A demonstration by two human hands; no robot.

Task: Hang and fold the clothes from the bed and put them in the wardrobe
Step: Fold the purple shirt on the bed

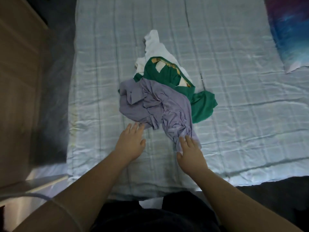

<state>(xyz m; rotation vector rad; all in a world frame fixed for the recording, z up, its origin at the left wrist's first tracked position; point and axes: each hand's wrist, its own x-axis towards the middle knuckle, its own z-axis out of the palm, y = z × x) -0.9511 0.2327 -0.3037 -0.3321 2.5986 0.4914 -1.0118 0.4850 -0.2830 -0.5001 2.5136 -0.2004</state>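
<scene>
Your left hand (132,143) is stretched forward over the bed (100,72), palm down, fingers straight and slightly spread, gripping nothing. Its fingertips meet the near edge of a crumpled lavender garment (158,106). Your right hand (190,153) is just beside the left, also flat and relaxed with nothing clasped. Its fingers lie on the near corner of the same lavender garment, where the cloth trails toward you.

Beyond both hands, the lavender garment lies partly on top of a green garment (202,106) with a patterned trim. That one spreads out past your right fingertips. Farther still, a white garment (155,46) pokes out from under the green one.

Well off to the right of your right hand is a galaxy-print pillow (287,34). Left of your left hand, beside the bed, stands a wooden furniture panel (16,72).
</scene>
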